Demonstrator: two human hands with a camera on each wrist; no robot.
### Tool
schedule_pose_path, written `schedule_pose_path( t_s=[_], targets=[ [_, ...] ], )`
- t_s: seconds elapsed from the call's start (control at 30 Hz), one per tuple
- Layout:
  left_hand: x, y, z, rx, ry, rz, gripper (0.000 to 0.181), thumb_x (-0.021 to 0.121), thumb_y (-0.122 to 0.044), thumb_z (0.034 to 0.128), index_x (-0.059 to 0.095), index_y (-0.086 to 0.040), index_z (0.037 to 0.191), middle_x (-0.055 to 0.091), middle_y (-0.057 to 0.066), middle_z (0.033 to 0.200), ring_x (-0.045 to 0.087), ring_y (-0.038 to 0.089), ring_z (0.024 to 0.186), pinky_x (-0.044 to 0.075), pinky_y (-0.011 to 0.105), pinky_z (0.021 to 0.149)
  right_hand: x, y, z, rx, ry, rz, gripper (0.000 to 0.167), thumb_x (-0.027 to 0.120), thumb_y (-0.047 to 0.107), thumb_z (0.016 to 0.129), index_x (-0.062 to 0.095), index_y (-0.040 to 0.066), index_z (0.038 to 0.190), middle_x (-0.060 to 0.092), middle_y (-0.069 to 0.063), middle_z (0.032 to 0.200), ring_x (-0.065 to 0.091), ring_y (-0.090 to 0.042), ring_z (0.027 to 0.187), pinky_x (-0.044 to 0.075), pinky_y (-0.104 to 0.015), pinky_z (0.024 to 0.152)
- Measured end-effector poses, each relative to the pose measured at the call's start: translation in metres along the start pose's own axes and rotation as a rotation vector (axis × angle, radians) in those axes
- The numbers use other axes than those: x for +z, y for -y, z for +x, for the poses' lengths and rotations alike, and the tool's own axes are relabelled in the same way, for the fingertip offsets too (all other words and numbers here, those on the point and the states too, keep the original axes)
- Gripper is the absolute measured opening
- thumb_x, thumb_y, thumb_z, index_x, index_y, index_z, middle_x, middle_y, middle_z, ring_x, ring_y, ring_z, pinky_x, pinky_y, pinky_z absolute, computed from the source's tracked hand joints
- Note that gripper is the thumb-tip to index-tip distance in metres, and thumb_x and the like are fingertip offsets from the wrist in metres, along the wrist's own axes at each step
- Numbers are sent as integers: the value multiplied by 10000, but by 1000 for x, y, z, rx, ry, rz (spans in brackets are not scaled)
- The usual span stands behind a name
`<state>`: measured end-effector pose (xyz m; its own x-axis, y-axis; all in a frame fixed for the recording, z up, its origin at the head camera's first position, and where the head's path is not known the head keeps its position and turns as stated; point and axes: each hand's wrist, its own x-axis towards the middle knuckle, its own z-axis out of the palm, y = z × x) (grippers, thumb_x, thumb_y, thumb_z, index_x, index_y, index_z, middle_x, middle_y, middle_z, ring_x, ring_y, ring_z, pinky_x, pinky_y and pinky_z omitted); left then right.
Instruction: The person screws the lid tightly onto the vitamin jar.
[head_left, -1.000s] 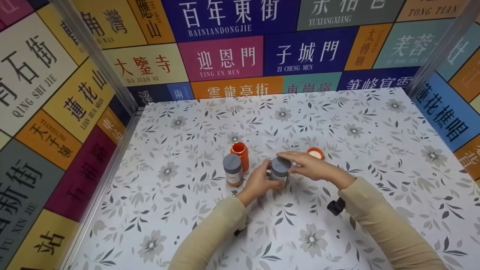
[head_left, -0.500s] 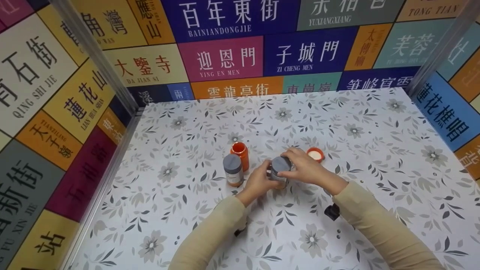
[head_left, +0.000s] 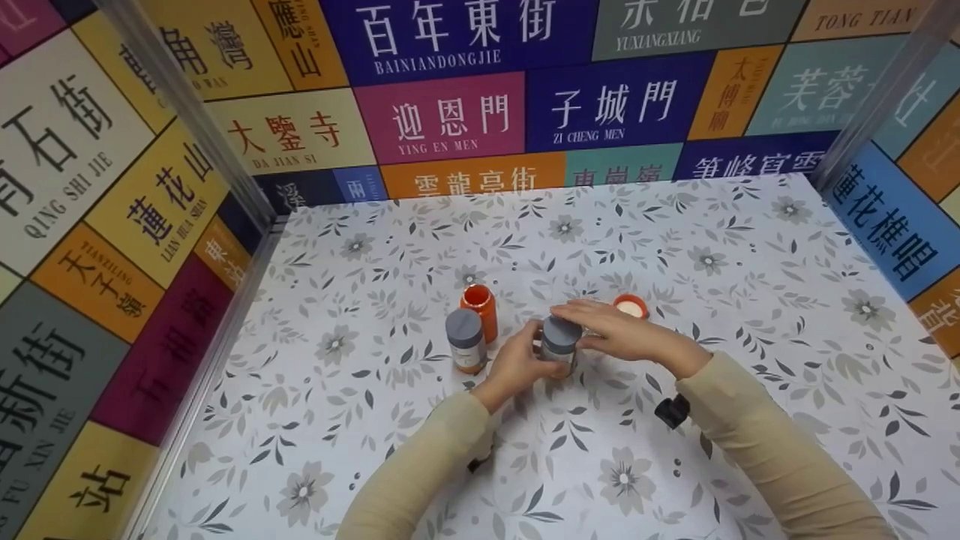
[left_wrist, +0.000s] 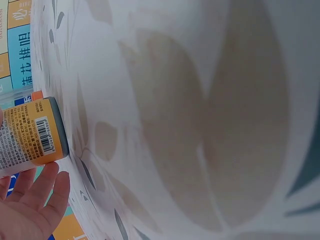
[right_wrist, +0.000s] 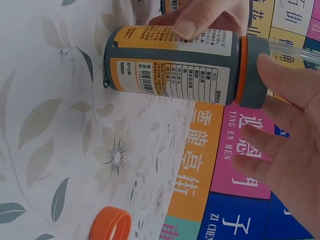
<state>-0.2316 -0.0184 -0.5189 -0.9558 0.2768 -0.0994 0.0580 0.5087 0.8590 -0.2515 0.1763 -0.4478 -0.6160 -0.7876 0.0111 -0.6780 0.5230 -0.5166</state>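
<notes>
In the head view, a grey-capped supplement bottle stands upright on the patterned table. My left hand grips its body from the left, thumb in front; the right wrist view shows the thumb across the label. My right hand is at the bottle's grey lid, with fingers reaching out past the top and the thumb at the lid's near side. An orange ring shows under the lid. In the left wrist view, the yellow and white label with a barcode faces the camera.
To the left of my hands stands a second grey-capped bottle, close against an uncapped orange bottle. A loose orange cap lies behind my right hand, its pale inside facing up. Sign-covered walls border the table.
Half a second ago my right fingers were curled round the lid; now they have loosened and stretched leftward over its far edge, much as one second ago. The left hand and bottle have stayed put.
</notes>
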Motion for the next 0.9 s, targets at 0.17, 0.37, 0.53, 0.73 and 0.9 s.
schedule_pose_path(
  t_s=[0.17, 0.37, 0.53, 0.73, 0.9],
  targets=[
    [0, 0, 0, 24, -6, 10, 622, 784, -224, 683, 472, -172, 1218, 581, 45, 1166, 580, 172, 990, 467, 282, 851, 5, 1, 3, 0, -58, -39, 550, 613, 130, 855, 401, -61, 1326, 443, -232, 1298, 433, -371, 1180, 370, -497, 957],
    [1, 1, -1, 42, -26, 66, 580, 774, -228, 688, 477, -157, 1181, 604, 54, 1122, 595, 171, 951, 474, 268, 815, 19, 0, 9, 55, -218, -59, 547, 688, 283, 805, 518, -47, 1207, 499, -154, 1087, 493, -230, 912, 430, -389, 774],
    [0, 0, -1, 30, -26, 80, 595, 776, -224, 680, 478, -158, 1191, 599, 50, 1133, 585, 168, 961, 469, 278, 831, 26, -1, 11, 92, -302, -60, 532, 734, 322, 747, 559, -27, 1109, 508, -124, 1005, 477, -217, 854, 426, -391, 752],
    [1, -1, -1, 9, -20, 67, 607, 783, -241, 669, 479, -186, 1191, 590, 24, 1144, 575, 149, 969, 464, 277, 839, 21, -3, 8, 53, -250, -26, 536, 719, 282, 769, 535, -35, 1160, 513, -173, 1111, 494, -298, 998, 420, -450, 840],
    [1, -1, -1, -2, -27, 62, 617, 793, -243, 658, 484, -195, 1190, 593, 15, 1132, 574, 143, 962, 465, 271, 829, 21, -8, 8, -8, -261, 8, 501, 711, 218, 782, 548, -29, 1187, 523, -178, 1168, 482, -321, 1078, 409, -467, 878]
  ],
)
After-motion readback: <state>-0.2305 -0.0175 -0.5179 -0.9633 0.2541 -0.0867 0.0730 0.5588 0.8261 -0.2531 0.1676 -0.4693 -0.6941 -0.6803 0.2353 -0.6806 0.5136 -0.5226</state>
